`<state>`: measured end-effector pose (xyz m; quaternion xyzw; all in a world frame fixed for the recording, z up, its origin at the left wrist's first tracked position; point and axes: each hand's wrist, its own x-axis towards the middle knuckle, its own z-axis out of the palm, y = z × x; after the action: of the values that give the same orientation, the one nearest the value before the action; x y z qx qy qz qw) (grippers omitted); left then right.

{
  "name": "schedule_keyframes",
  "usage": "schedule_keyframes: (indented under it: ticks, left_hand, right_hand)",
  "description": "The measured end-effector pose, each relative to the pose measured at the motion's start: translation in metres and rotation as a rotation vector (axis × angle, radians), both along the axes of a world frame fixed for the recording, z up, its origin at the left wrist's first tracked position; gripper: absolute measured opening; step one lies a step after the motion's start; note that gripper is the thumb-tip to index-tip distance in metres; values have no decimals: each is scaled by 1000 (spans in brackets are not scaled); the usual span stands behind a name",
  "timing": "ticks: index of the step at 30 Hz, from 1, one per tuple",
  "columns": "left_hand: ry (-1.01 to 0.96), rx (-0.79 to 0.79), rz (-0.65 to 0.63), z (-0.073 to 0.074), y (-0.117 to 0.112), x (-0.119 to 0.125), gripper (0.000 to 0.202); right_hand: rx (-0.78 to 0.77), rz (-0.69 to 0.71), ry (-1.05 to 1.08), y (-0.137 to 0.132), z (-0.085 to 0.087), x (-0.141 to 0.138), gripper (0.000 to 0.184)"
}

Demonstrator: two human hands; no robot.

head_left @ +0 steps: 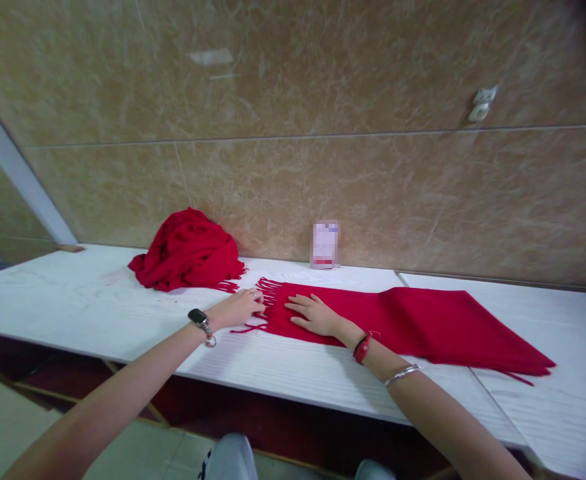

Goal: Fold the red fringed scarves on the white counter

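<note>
A long red scarf (423, 320) lies spread flat across the white table (87, 307), its fringed end pointing left. My right hand (314, 313) rests flat on the scarf close to that fringe, fingers stretched out. My left hand (240, 308) sits at the fringe's edge, fingers curled and touching the tassels. I wear a dark watch on the left wrist, and a red band and a silver bangle on the right arm.
A bunched heap of red scarves (189, 252) sits at the back left against the tan marble wall. A small blurred card (325, 245) leans against the wall behind the spread scarf. A second white tabletop (563, 333) adjoins on the right.
</note>
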<state>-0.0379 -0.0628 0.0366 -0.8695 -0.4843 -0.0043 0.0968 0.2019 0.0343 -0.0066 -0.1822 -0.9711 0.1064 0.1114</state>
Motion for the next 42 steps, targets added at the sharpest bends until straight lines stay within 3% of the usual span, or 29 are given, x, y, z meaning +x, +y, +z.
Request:
schedule_keyframes:
  ticks: [3,6,9,11,15,17,20,22,24,28,31,33,36,38,42]
  left_hand:
    - [102,49,74,7,1,-19,21]
    - [23,99,117,8,-1,-13,30]
    - [-37,50,-8,1,-2,1,41]
    - [14,2,-42,-3,-4,-2,37]
    - [75,65,154,0,-12,-39,26]
    - [42,85,205,6,-15,-45,29]
    - [-75,127,130,7,-13,-20,38]
    - [-124,82,5,0,-8,2,39]
    - [-106,13,-41,-8,-5,9,35]
    - [-54,35,120,-17,-9,-30,27]
    - [-114,89,265,-11,-8,-51,28]
    - [-196,143,259,-7,3,-37,31]
    - [-331,172,130,-10,30,9,31]
    - [-313,127,82,-18,48,38,34]
    - [-219,-21,232,-40,70,58,44]
  right_hand:
    - [13,7,-1,-1,1,0,49]
    - [-6,0,-14,-1,3,0,49]
    - [-11,-6,-12,-1,3,1,50]
    - [-5,-13,-8,0,2,1,50]
    - [10,-12,-5,-1,1,2,49]
    - [8,-9,-6,-1,2,1,49]
    - [5,-11,4,-1,3,2,51]
    - [11,-51,9,0,4,4,53]
    - [14,-112,-24,0,4,6,55]
    - [9,-138,-123,0,3,9,58]
    - [7,-134,-126,0,4,8,58]
    - [1,-162,-111,0,8,9,57]
    - [0,-281,-92,2,13,13,58]
    - [-19,-374,-137,4,14,16,61]
    - [-77,-430,-256,7,11,20,65]
